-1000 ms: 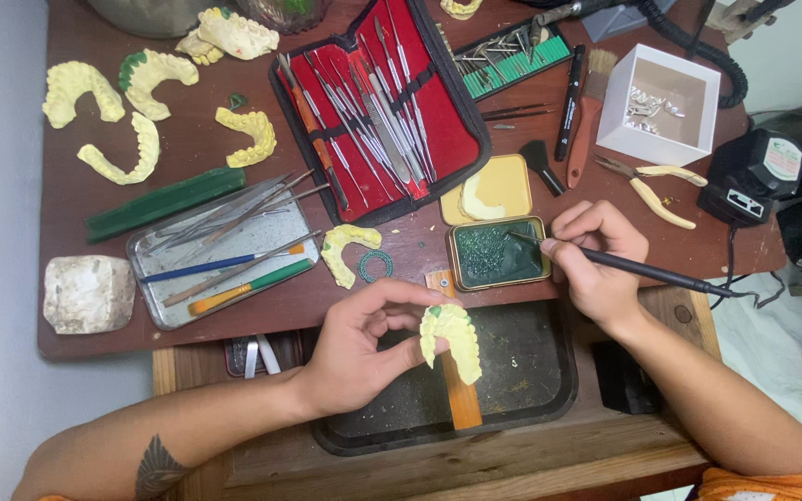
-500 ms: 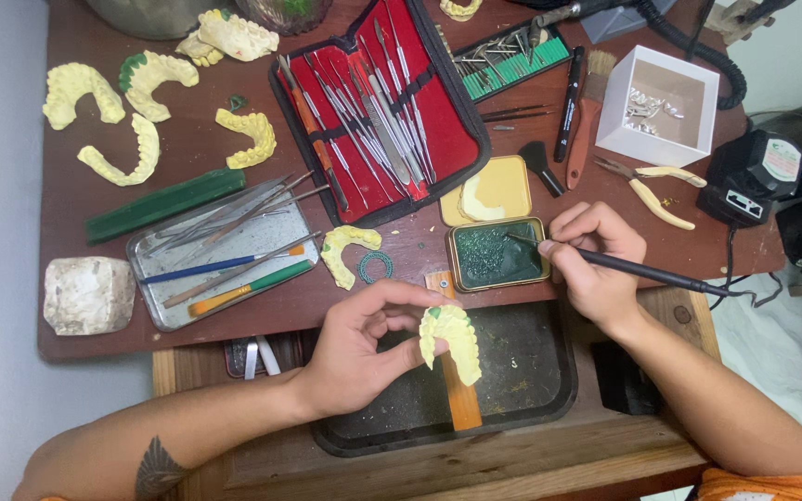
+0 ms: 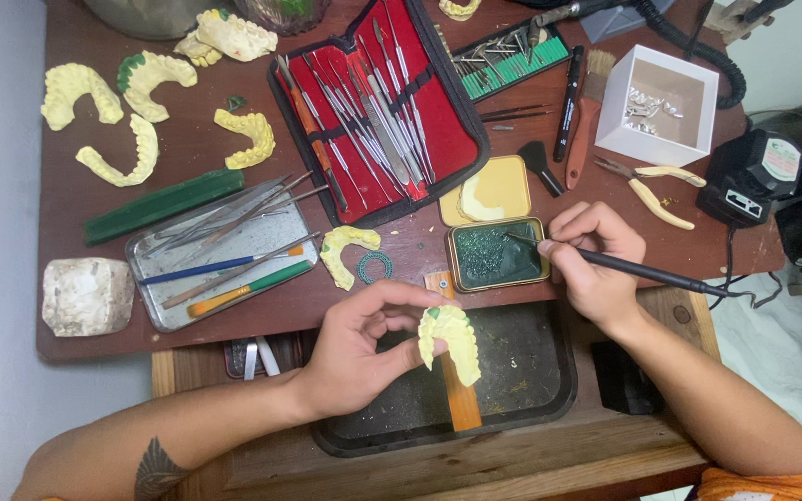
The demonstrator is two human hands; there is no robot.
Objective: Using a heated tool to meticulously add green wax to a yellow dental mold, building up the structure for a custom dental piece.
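Left grip point(image 3: 364, 348) pinching yellow cast point(image 3: 450, 341) by its edges above dark tray point(image 3: 549, 408). Right grip point(image 3: 596, 260) pressed around black tool point(image 3: 624, 269), tip in green tin point(image 3: 497, 255) on desk point(image 3: 187, 148), perhaps touching wax. Cast likely stiff, brittle, fairly light; best held at sides, off the teeth.

Dental cast point(image 3: 452, 341): matt, chalky yellow plaster. Tin point(image 3: 498, 254): metal, dark green waxy fill, speckled. Stylus point(image 3: 642, 271): black, smooth, matt. Tray point(image 3: 225, 250): dull brushed metal. Instrument case point(image 3: 378, 102): red cloth lining, shiny steel tools. Counter point(image 3: 187, 158): worn dark wood.
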